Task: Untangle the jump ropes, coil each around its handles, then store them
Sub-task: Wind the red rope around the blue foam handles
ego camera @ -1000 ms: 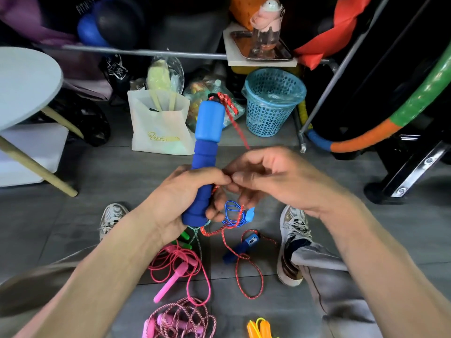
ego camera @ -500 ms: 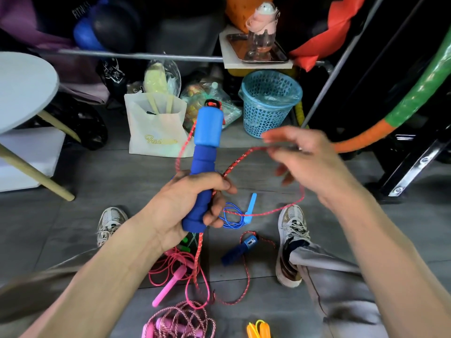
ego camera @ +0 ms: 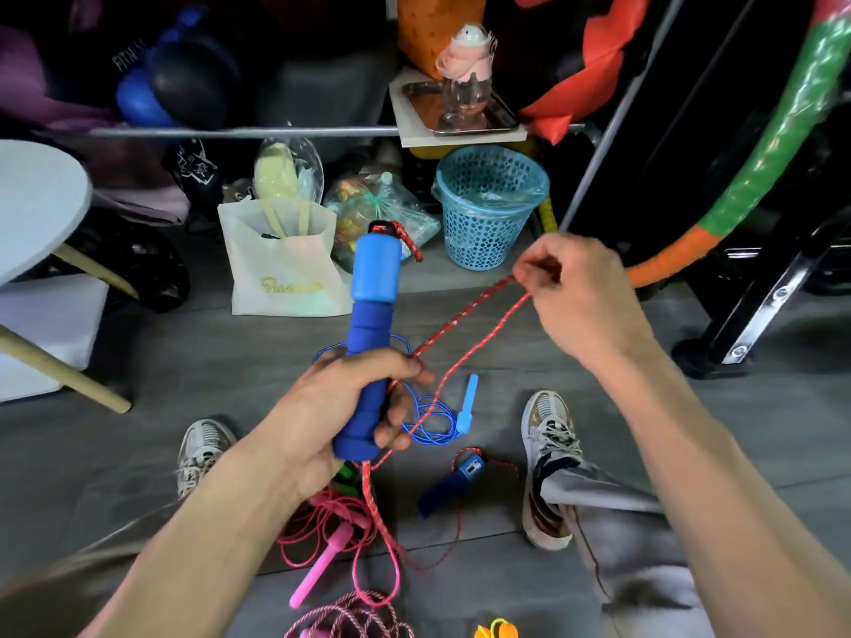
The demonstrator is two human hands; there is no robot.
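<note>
The left hand (ego camera: 350, 407) grips the lower part of the blue handle (ego camera: 368, 333), fingers curled round it and holding it upright. The right hand (ego camera: 575, 292) pinches a doubled bend of the red rope (ego camera: 465, 324) between thumb and fingers. A second ago that hand was right against the left fingers at the handle; since then it has swung up and away to the right, drawing the rope out into a long slack loop between the two hands. That looks like pulling length free for the next turn round the handle. Below the left fingers the rope trails to the floor (ego camera: 184, 361), where its second blue handle (ego camera: 449, 485) lies, near a thin blue rope (ego camera: 433, 430) and a loose pink rope (ego camera: 322, 536). So coiling is barely begun, and storing is well off.
</note>
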